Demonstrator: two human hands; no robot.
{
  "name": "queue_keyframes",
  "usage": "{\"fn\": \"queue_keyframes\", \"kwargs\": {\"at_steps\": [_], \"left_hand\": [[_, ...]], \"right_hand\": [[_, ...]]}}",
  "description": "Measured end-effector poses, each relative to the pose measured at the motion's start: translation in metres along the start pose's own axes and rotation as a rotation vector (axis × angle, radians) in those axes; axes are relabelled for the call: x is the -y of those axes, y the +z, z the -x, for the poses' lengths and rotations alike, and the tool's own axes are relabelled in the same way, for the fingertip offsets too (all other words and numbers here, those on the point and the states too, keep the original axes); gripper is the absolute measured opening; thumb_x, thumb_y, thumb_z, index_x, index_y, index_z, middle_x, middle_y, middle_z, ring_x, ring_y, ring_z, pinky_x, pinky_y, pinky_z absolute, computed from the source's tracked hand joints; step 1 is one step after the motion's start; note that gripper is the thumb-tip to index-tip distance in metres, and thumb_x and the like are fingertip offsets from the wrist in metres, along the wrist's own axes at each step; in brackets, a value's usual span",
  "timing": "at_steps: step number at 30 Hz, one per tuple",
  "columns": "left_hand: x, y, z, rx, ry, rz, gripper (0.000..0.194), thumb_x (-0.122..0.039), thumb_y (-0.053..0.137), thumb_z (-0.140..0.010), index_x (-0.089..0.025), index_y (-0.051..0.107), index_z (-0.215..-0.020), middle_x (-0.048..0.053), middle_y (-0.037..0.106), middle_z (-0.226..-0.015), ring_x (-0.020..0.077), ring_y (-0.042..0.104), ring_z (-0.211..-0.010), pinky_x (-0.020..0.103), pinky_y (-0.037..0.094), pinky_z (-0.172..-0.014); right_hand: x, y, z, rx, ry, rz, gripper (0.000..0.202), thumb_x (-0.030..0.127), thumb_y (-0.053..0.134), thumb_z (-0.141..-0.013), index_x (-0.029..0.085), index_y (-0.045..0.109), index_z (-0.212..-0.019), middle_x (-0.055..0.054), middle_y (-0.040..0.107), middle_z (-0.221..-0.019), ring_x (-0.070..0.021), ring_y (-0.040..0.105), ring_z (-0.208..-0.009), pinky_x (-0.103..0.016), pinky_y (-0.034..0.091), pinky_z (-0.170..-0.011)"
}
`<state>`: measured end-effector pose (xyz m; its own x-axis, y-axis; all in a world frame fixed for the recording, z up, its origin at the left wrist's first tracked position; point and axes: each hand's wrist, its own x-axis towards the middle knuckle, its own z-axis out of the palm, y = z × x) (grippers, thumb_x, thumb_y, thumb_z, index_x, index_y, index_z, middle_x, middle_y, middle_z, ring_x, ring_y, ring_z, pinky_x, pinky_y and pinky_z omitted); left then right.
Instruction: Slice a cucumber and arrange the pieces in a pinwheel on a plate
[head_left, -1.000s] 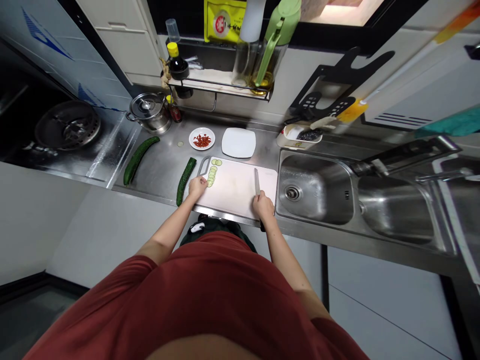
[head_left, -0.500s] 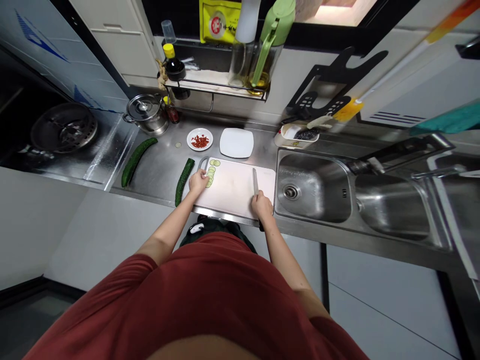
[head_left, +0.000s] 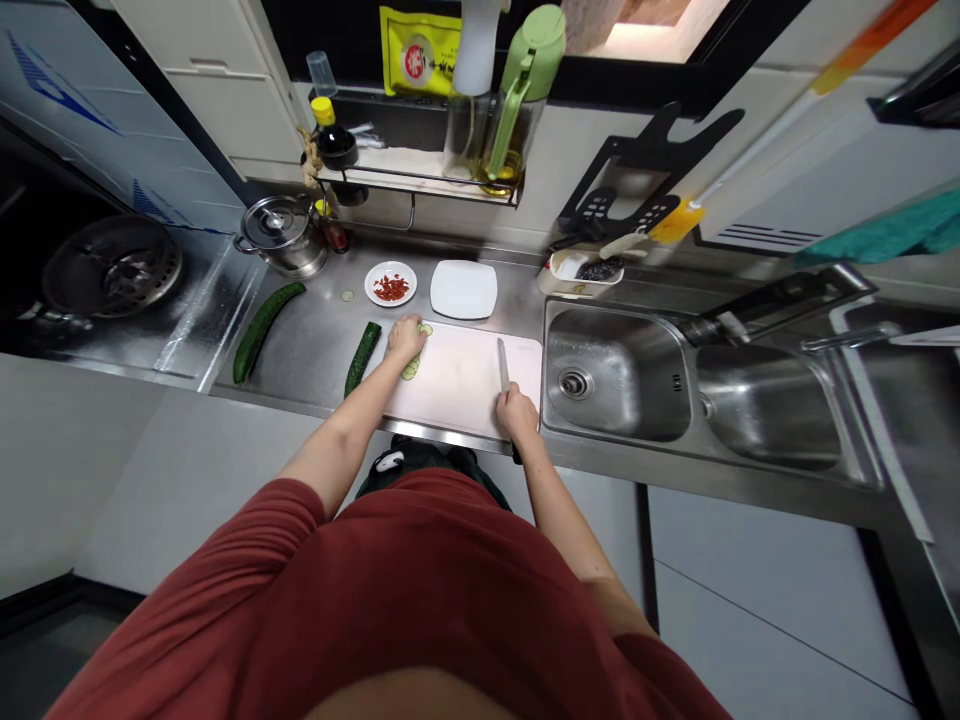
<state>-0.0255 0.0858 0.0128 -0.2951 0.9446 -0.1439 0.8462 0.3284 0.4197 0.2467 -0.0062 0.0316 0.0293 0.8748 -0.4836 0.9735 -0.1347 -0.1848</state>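
Observation:
On the white cutting board [head_left: 457, 385], my left hand [head_left: 406, 338] is closed over a row of pale green cucumber slices [head_left: 410, 369]. Its fingers are bent down onto the upper slices, and the fingertips are partly hidden. My right hand [head_left: 517, 412] grips a kitchen knife [head_left: 503, 362] near the board's right side, with the blade pointing away from me. A cut piece of cucumber [head_left: 363, 358] lies along the left side of the board. Farther left on the counter rests a longer, whole cucumber [head_left: 262, 330].
Behind the board stand a square white plate [head_left: 463, 290] and a small dish of red chopped pieces [head_left: 391, 286]. A lidded steel pot [head_left: 285, 240] is at the back left. To the right is a double sink [head_left: 619, 370]. Bottles stand on a wall rack [head_left: 420, 180].
My left hand has moved away from me along the row, covering the upper slices. The knife stays in my right hand near the same spot. The whole view has shifted slightly.

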Motion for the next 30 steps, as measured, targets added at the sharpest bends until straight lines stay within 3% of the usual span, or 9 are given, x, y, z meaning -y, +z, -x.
{"fn": "queue_keyframes", "kwargs": {"at_steps": [7, 23, 30], "left_hand": [[-0.002, 0.005, -0.003, 0.038, 0.024, -0.118, 0.033, -0.029, 0.055, -0.085, -0.02, 0.065, -0.116, 0.016, 0.061, -0.114, 0.0278, 0.056, -0.106, 0.035, 0.042, -0.088], [-0.012, 0.007, 0.0, -0.02, 0.055, -0.066, 0.025, -0.02, 0.047, -0.089, -0.021, 0.065, -0.106, 0.014, 0.066, -0.105, 0.0259, 0.059, -0.099, 0.034, 0.041, -0.084], [-0.028, 0.01, 0.022, 0.064, -0.013, 0.102, 0.014, -0.025, 0.059, -0.083, -0.023, 0.066, -0.094, 0.005, 0.069, -0.098, 0.0187, 0.061, -0.088, 0.026, 0.041, -0.075]], "right_hand": [[0.002, -0.003, 0.003, 0.004, 0.005, -0.001, 0.037, 0.03, 0.026, -0.099, 0.014, 0.048, -0.125, -0.015, 0.066, -0.101, -0.0247, 0.063, -0.095, -0.033, 0.043, -0.081], [-0.001, 0.003, -0.002, -0.015, -0.001, 0.009, 0.037, 0.029, 0.025, -0.099, 0.015, 0.048, -0.125, -0.015, 0.066, -0.1, -0.0257, 0.063, -0.094, -0.034, 0.044, -0.079], [-0.001, 0.003, -0.001, -0.01, -0.003, 0.008, 0.038, 0.03, 0.025, -0.099, 0.014, 0.047, -0.125, -0.016, 0.066, -0.101, -0.0248, 0.063, -0.095, -0.033, 0.043, -0.08]]}}
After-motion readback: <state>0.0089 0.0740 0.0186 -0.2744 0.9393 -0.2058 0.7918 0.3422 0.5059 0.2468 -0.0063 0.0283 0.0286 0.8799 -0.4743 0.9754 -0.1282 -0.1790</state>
